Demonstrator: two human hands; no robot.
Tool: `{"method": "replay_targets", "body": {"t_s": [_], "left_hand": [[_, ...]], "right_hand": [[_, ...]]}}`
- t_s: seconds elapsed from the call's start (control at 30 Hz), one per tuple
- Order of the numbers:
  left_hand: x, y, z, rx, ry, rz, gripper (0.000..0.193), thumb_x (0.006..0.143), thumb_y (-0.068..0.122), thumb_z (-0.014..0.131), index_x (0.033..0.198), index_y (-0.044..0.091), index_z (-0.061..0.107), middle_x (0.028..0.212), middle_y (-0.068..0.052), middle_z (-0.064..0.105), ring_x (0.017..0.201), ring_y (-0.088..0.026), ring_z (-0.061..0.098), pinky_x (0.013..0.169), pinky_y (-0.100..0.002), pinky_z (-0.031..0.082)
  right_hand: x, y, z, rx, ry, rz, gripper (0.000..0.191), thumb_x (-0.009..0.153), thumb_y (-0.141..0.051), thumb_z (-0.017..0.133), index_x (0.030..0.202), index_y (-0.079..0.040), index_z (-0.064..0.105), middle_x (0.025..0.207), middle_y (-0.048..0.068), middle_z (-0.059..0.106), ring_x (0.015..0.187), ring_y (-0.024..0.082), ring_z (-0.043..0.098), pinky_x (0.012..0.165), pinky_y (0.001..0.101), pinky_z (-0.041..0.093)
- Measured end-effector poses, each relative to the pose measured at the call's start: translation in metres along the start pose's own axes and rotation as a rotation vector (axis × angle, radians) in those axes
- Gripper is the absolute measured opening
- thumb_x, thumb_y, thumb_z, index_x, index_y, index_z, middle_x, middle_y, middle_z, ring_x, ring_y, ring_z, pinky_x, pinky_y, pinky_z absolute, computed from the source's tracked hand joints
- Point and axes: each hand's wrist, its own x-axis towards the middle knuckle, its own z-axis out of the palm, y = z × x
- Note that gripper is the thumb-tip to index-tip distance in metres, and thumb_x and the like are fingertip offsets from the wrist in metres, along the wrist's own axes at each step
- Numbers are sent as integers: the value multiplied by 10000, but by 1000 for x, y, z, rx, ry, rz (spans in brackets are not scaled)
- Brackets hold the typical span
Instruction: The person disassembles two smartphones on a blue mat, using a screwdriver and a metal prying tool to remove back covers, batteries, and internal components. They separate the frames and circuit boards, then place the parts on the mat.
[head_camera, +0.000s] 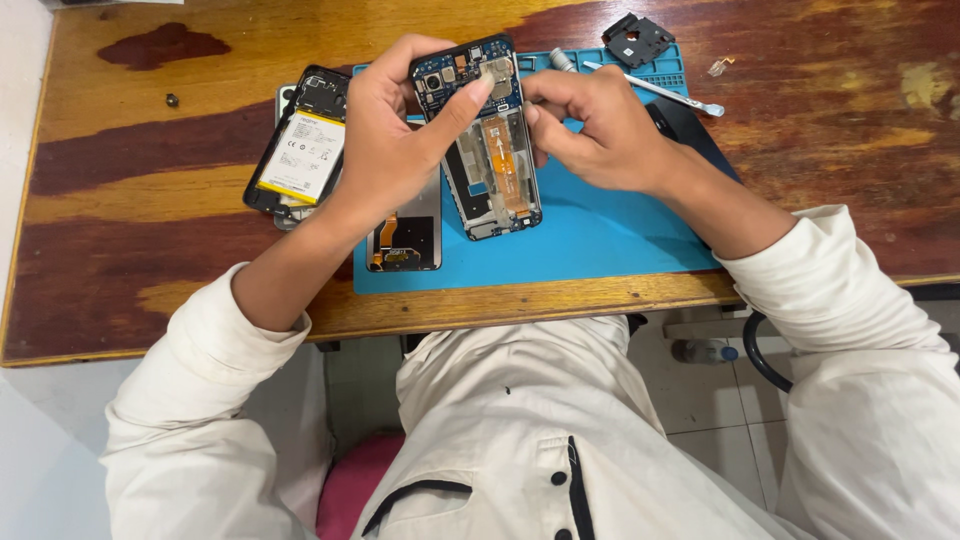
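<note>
An opened phone frame (487, 150) with a blue circuit board at its top and an orange flex cable down its middle is held above a blue work mat (590, 235). My left hand (395, 125) grips the frame's left side, thumb pressed on the board near the top. My right hand (590, 125) pinches the frame's upper right edge with closed fingers. A second phone (300, 145) with a white and yellow battery lies left of my left hand. A dark screen panel (405, 235) with an orange flex lies on the mat under my left wrist.
A wooden table (150, 180) carries the mat. At the far edge lie a thin metal pry tool (660, 90), a black plastic cover piece (637, 38), a small clear part (717, 67) and a tiny screw (172, 100). A dark flat object (690, 130) lies under my right forearm.
</note>
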Motion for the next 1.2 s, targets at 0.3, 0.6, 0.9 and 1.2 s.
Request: {"method": "replay_targets", "body": {"t_s": [0.3, 0.6, 0.9, 1.2], "left_hand": [[-1, -7, -10, -6, -126, -26, 294, 1066, 53, 706, 1313, 22, 550, 1152, -27, 697, 1062, -67, 668, 957, -250, 570], [-2, -8, -9, 26, -161, -42, 398, 1013, 63, 719, 1355, 29, 518, 1149, -27, 685, 1051, -76, 663, 910, -262, 586], [-5, -1, -7, 50, -183, -6, 438, 1030, 81, 722, 1406, 16, 507, 1174, -45, 677, 993, -62, 652, 856, -226, 573], [-3, -4, -3, 15, -80, -119, 318, 1134, 158, 622, 1406, 14, 541, 1090, -35, 714, 930, -51, 635, 782, -212, 510]], "right_hand": [[1, 8, 0, -11, -4, 57, 223, 1144, -108, 454, 1066, 12, 625, 774, 51, 689, 695, 108, 721, 575, 251, 534], [-3, 16, 2, 38, 30, 79, 210, 1138, -161, 582, 998, -6, 595, 756, 25, 652, 691, 61, 640, 592, 244, 492], [-1, 7, 13, 135, 90, 156, 177, 1096, -159, 643, 1165, 4, 642, 857, -37, 674, 784, -21, 545, 674, 201, 464], [-3, 12, 15, 216, 104, 138, 138, 1118, -121, 641, 1151, 12, 624, 935, -36, 666, 859, -16, 565, 733, 200, 482]]}}
